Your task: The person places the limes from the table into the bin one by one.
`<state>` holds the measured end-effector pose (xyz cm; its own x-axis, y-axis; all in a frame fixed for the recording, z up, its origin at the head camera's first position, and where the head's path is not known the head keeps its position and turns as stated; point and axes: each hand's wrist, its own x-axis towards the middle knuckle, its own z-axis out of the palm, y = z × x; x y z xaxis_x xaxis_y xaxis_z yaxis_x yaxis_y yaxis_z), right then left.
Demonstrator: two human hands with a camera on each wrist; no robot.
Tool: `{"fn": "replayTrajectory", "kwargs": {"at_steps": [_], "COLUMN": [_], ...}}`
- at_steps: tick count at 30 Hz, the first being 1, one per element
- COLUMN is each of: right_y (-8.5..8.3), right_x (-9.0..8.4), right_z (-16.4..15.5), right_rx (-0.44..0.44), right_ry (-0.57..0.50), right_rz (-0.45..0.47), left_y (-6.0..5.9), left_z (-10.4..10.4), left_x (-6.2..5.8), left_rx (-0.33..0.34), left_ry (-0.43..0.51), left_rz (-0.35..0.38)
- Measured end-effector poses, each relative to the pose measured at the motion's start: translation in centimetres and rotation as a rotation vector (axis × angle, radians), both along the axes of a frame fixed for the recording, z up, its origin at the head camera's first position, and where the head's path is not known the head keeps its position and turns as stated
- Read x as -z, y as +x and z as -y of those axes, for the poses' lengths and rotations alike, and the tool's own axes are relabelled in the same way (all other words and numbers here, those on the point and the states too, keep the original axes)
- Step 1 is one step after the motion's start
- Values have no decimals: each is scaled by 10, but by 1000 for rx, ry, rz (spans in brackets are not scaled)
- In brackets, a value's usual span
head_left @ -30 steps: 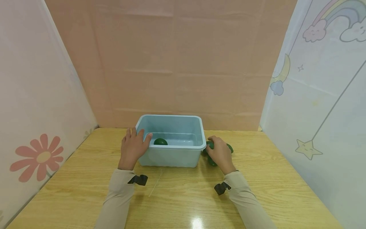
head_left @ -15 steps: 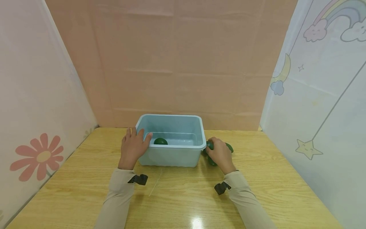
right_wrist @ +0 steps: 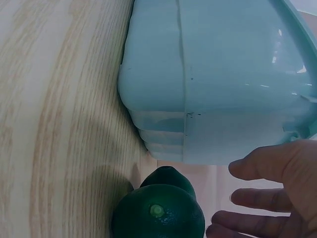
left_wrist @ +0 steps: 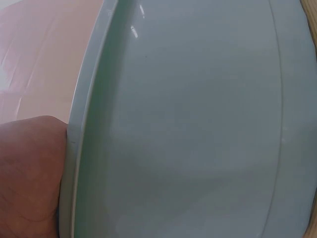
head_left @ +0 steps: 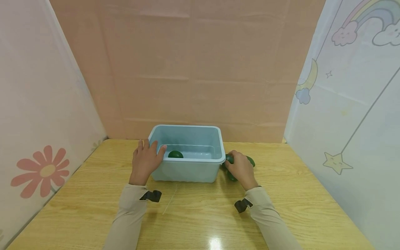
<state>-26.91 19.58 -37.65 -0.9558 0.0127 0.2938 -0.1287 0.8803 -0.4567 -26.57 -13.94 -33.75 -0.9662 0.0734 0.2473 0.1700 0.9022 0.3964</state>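
Sleeves of beige cloth lead forward over the wooden table (head_left: 193, 222). Left hand (head_left: 144, 163) rests flat against the left wall of the light blue bin (head_left: 187, 172), fingers straight, thumb hooked over the rim. Right hand (head_left: 241, 169) hovers over green limes (head_left: 232, 176) lying just beside the bin's right wall, fingers loosely spread, gripping nothing. Farther in, another lime (head_left: 175, 154) sits inside the bin.

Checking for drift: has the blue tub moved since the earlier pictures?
No. The blue tub keeps its place against the table's back edge.
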Motion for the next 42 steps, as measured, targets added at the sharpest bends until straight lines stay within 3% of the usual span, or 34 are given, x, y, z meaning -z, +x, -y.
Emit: {"fn": "replayTrajectory", "kwargs": {"at_steps": [27,42], "right_y": [0,1], "right_x": [4,8], "right_z": [-4,-6], "right_rx": [-9,-55], "right_ry": [60,112], "right_rz": [158,165], "left_y": [2,1], "left_z": [-1,-1], "left_x": [-1,-1], "left_rx": [-1,1], "left_ry": [0,3], "left_rz": [2,-6]}}
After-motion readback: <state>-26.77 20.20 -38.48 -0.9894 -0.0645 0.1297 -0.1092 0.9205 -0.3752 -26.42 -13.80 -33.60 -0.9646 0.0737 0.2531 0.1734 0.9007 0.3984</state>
